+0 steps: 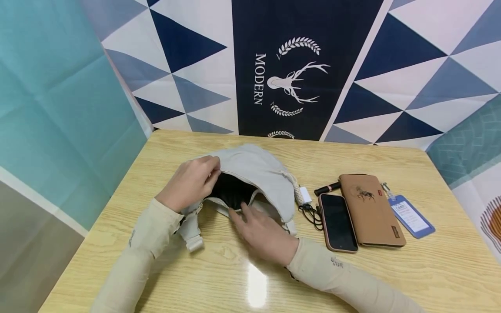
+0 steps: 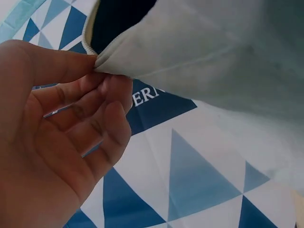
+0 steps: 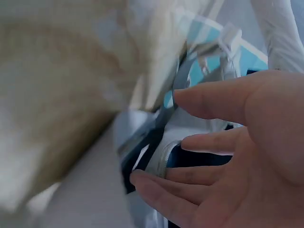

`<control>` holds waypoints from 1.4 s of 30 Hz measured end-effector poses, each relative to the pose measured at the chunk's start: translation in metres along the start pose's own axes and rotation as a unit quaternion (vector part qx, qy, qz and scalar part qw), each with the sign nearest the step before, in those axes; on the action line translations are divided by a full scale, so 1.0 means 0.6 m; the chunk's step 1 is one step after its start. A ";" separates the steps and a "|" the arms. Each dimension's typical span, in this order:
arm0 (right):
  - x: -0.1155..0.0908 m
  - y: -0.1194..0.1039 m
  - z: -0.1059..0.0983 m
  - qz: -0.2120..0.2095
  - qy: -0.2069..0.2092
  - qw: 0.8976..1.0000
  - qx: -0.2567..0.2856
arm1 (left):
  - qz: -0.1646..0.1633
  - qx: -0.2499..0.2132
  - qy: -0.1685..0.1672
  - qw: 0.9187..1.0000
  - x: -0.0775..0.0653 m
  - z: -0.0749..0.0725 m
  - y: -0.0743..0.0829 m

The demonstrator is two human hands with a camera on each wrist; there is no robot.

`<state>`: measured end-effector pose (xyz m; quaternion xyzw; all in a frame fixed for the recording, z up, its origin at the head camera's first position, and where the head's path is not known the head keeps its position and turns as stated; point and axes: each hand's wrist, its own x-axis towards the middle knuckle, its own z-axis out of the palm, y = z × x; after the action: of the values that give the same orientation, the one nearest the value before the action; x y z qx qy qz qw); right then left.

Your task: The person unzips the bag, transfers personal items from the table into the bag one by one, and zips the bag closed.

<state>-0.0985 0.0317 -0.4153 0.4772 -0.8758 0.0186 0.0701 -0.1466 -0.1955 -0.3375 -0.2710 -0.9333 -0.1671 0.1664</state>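
A pale grey fabric bag (image 1: 254, 161) lies on the wooden table, its zipped mouth parted to a dark lining (image 1: 232, 189). My left hand (image 1: 192, 182) pinches the upper edge of that mouth between thumb and fingers; the left wrist view shows the zipper edge (image 2: 90, 31) at the pinch. At the lower edge of the mouth is my right hand (image 1: 264, 232), fingers extended and thumb apart. In the right wrist view its fingertips lie at the zipper rim (image 3: 166, 156), gripping nothing that I can see. What the bag holds inside is hidden.
Right of the bag are a white charger plug (image 1: 305, 195), a black cable (image 1: 312, 216), a dark lipstick-like tube (image 1: 327, 188), a phone (image 1: 339, 224), a brown wallet (image 1: 372, 213) and a blue card holder (image 1: 412, 216). A strap buckle (image 1: 194, 243) lies at the bag's left. Patterned cloth (image 1: 195, 56) hangs behind.
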 end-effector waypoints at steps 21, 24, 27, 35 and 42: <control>-0.008 -0.030 0.023 -0.002 0.063 0.983 -0.174 | 0.008 0.050 0.047 0.998 -0.009 -0.030 0.017; -0.008 -0.028 0.024 -0.014 0.041 0.983 -0.177 | 0.007 0.062 0.070 0.996 -0.011 -0.036 0.020; -0.009 -0.025 0.023 -0.022 0.019 0.984 -0.176 | 0.004 0.073 0.081 0.994 -0.010 -0.036 0.022; -0.018 -0.017 0.013 -0.020 -0.014 0.991 -0.133 | 0.009 0.168 0.025 0.985 -0.015 -0.005 0.042; -0.017 -0.009 0.013 -0.036 0.006 0.987 -0.154 | 0.059 0.188 -0.031 0.980 -0.006 0.041 0.059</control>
<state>-0.0890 0.0364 -0.4249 0.4921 -0.8499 -0.1161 0.1481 -0.1290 -0.1589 -0.3532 -0.2946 -0.9351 0.0303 0.1945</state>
